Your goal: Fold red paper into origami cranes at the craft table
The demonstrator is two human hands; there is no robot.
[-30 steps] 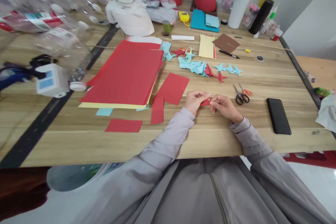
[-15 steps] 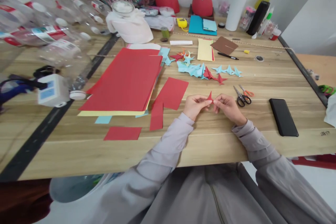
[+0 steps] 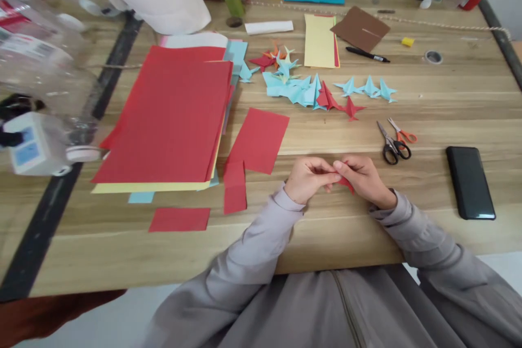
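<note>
Toward the near edge of the surface (image 3: 334,242): small folded red paper (image 3: 346,184), left hand (image 3: 310,180) and right hand (image 3: 365,179) both pinched on it, nearly touching. Black-handled scissors (image 3: 389,140) to right, red sheet (image 3: 261,140) to left, folded blue figures (image 3: 299,91) beyond.

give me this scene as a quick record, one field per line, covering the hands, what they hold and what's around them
left hand: the left hand pinches the folded red paper
right hand: the right hand pinches the same piece
held piece: small, partly hidden by fingers; full shape cannot be told
left of hands: loose red paper pieces, then a stack of large red sheets
beyond hands: blue and red folded paper figures
right of hands: black-handled scissors, orange-handled scissors, black phone
</note>
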